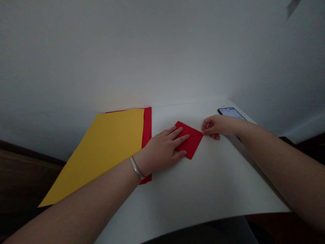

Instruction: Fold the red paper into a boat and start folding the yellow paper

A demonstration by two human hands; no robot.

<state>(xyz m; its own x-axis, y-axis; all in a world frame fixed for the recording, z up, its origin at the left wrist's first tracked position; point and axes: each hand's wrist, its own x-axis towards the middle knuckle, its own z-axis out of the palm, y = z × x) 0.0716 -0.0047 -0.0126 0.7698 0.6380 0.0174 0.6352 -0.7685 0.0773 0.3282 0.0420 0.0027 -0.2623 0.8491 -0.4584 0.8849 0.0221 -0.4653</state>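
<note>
A folded piece of red paper (pixel 193 143) lies on the white table, with a crease running to its pointed right corner. My left hand (pixel 167 147) rests flat across the paper's left part, fingers spread, hiding that side. At the right corner, the thumb and fingers of my right hand (pixel 211 127) are pinched on the paper's tip. A silver bracelet circles my left wrist.
To the left, a yellow sheet (pixel 109 145) lies over red sheets (pixel 147 130), partly under my left forearm. A phone (pixel 230 112) with its screen lit sits behind my right wrist. The white table (pixel 203 193) meets a pale wall at the back.
</note>
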